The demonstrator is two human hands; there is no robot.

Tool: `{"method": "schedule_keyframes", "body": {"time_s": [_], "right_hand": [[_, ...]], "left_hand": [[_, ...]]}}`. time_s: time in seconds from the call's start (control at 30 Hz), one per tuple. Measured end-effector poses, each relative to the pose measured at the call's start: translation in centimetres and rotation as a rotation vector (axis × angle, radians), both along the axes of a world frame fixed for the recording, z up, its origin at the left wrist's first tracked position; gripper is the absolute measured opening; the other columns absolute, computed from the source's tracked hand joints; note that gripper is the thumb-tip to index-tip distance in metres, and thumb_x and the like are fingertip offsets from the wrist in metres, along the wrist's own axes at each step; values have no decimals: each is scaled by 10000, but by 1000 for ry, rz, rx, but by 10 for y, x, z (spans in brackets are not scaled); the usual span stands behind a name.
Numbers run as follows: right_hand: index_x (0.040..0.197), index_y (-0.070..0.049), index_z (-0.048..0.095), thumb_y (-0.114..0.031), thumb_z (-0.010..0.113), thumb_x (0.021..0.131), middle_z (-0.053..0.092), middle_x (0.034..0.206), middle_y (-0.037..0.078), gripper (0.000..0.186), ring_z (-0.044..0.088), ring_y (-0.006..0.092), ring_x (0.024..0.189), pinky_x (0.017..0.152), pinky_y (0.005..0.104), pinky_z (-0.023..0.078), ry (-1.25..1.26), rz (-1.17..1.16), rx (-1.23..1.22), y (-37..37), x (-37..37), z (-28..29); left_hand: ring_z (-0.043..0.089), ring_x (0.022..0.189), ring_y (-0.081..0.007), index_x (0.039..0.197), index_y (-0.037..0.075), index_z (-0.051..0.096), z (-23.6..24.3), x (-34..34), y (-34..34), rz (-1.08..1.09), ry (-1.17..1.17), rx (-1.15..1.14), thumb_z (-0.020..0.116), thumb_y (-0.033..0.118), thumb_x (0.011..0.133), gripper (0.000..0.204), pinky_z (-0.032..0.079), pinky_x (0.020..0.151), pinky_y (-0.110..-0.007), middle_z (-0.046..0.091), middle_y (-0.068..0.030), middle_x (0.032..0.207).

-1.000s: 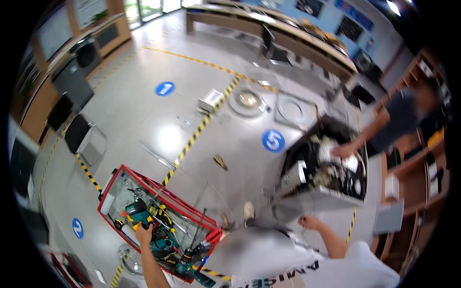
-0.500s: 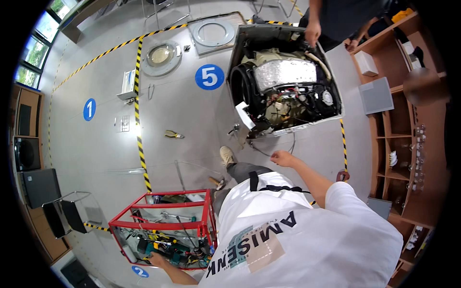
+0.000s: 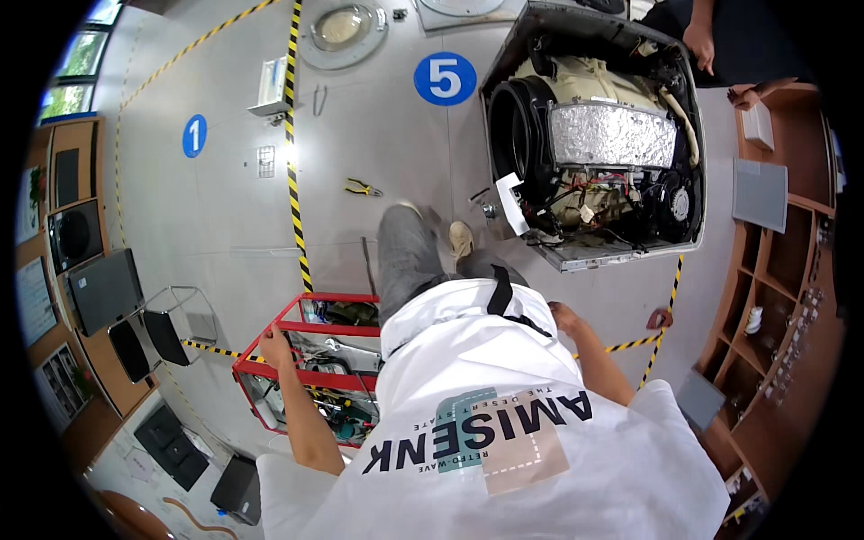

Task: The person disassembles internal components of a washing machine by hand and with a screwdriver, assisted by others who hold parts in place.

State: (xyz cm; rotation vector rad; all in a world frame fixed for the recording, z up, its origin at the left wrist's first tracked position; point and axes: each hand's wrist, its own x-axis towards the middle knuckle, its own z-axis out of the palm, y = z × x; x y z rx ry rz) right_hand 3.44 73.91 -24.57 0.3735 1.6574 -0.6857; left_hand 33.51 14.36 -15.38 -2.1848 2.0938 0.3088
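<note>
My left hand (image 3: 276,347) is at the upper rail of a red-framed tool cart (image 3: 340,328), its fingers curled against the rail. Inside the cart lie wrenches (image 3: 340,346) and several other tools, partly covered by my forearm and shirt. My right hand (image 3: 565,318) hangs beside my hip at the hem of my white shirt. Its fingers are partly hidden, and I see nothing in them. Ahead to the right stands an opened front-loading laundry machine (image 3: 562,256), with its drum housing, foil-covered part and loose wires exposed.
Yellow-handled pliers (image 3: 363,187) lie on the floor ahead of my feet. Farther off are a round door (image 3: 346,56) and a white drawer-like part (image 3: 273,85). A co-worker's hand (image 3: 700,45) is beside the machine's far right corner. Wooden shelves (image 3: 765,261) line the right side; a chair (image 3: 166,337) stands left.
My left hand has risen from the tools in the cart to its rail. My right hand has drawn back from near the machine to my hip. The co-worker's hand has moved off the machine.
</note>
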Motion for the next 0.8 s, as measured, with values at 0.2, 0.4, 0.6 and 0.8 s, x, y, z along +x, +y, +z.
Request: {"method": "schedule_keyframes", "body": {"time_s": [0.2, 0.4, 0.6, 0.8], "right_hand": [[1178, -13, 598, -140, 655, 791, 659, 1057, 126, 411, 623, 231, 950, 816, 362, 494, -258, -249, 55, -87, 27, 16], [1161, -8, 602, -147, 630, 818, 658, 1058, 129, 372, 617, 233, 965, 844, 365, 484, -275, -337, 117, -199, 37, 32], [1145, -3, 606, -153, 604, 844, 658, 1060, 132, 336, 612, 236, 980, 871, 368, 475, -232, -383, 182, -323, 37, 65], [1129, 2, 610, -159, 579, 871, 657, 1062, 135, 306, 606, 238, 995, 899, 371, 465, 116, 118, -16, -359, -19, 35]], "left_hand": [[627, 904, -412, 911, -78, 650, -42, -51, -66, -135, -199, 287, 555, 388, 819, 484, 467, 817, -450, 648, -282, 905], [616, 909, -433, 903, -99, 645, -95, -147, -185, -236, -225, 411, 570, 418, 804, 532, 454, 851, -442, 640, -300, 913], [471, 614, -162, 716, -6, 599, -102, -308, -362, -175, 295, 654, 573, 350, 849, 381, 390, 582, -338, 544, -35, 646], [459, 671, -132, 795, 31, 611, -82, -447, -442, -236, 452, 717, 553, 357, 876, 341, 392, 633, -314, 537, -8, 702]]}}
